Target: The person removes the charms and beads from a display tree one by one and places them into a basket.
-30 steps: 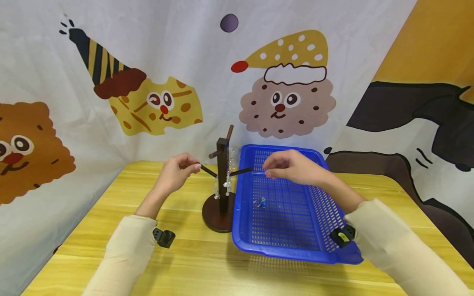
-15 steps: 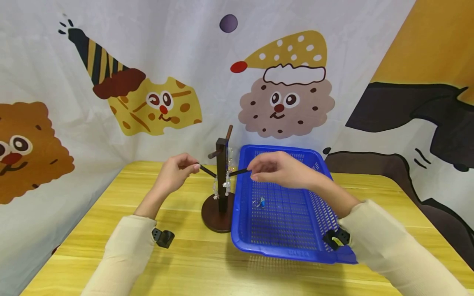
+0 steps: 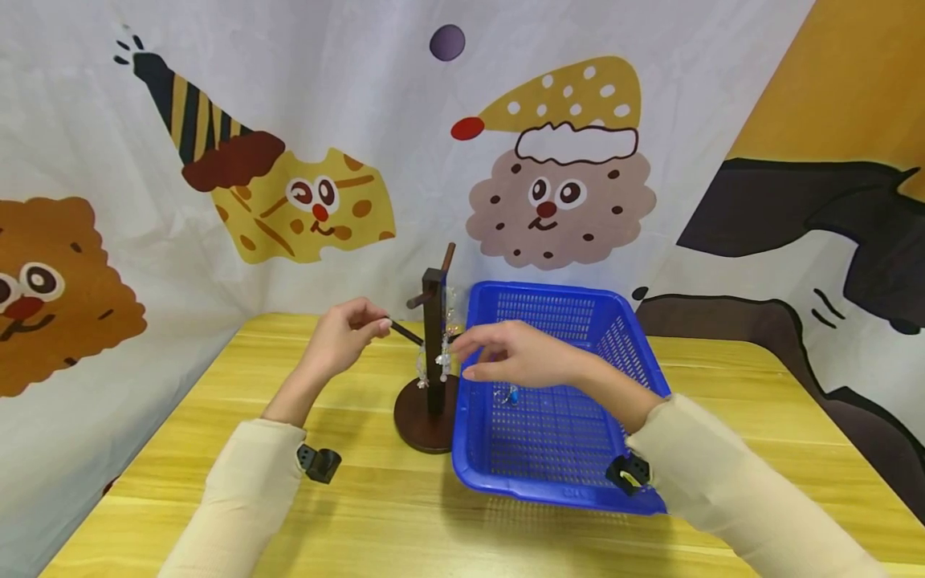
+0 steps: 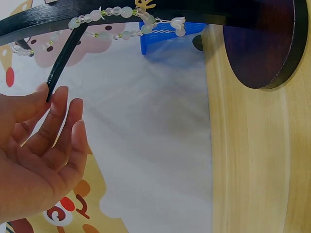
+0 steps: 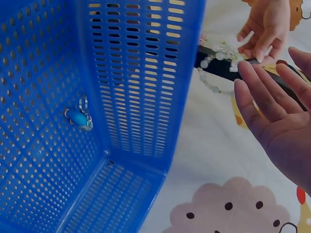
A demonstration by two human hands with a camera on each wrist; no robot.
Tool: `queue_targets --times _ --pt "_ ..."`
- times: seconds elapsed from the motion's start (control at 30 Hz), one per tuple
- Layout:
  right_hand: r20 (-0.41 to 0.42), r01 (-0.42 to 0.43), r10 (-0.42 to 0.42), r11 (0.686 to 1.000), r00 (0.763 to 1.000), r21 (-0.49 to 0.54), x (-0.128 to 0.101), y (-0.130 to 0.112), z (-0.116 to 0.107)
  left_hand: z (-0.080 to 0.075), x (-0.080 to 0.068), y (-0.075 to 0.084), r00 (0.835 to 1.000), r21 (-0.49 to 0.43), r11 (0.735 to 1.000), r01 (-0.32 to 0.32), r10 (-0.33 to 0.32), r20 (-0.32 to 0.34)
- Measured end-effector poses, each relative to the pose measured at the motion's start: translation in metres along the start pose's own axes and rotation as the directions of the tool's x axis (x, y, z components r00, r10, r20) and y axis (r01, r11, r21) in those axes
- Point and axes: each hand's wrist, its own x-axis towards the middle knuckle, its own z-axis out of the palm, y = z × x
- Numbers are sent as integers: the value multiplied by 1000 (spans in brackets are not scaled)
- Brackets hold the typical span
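A dark brown wooden jewelry stand (image 3: 432, 301) with a round base holds strings of pale beads. My left hand (image 3: 345, 333) pinches the tip of its left peg (image 3: 407, 332) between thumb and forefinger; the left wrist view shows the other fingers loosely bent. Beaded bracelets (image 4: 109, 13) with white flower-like charms hang about the post. On the opposite side, my right hand (image 3: 526, 353) has its fingertips right at the beads (image 3: 444, 365), overlapping the right peg. In the right wrist view its fingers (image 5: 265, 90) are extended and spread, holding nothing.
A blue perforated basket (image 3: 556, 496) stands close against the stand's right side, under my right forearm. Inside it lies a ring-like trinket with a turquoise piece (image 5: 77, 118). Behind the wooden table (image 3: 347, 514) hangs a cartoon-printed cloth (image 3: 419, 201).
My right hand has moved left from above the basket, past the right peg's tip, to the beads near the post. The left hand keeps its pinch on the left peg.
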Motion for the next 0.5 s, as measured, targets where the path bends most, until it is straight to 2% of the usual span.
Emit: queue_targets --times 0.17,0.5 --pt "21 -43 43 999 999 -5 4 3 6 0 0 0 1000 2 1000 -2 2 1" --pt "30 -51 52 998 998 -24 9 7 11 -1 0 1 1000 -1 1000 -11 11 2"
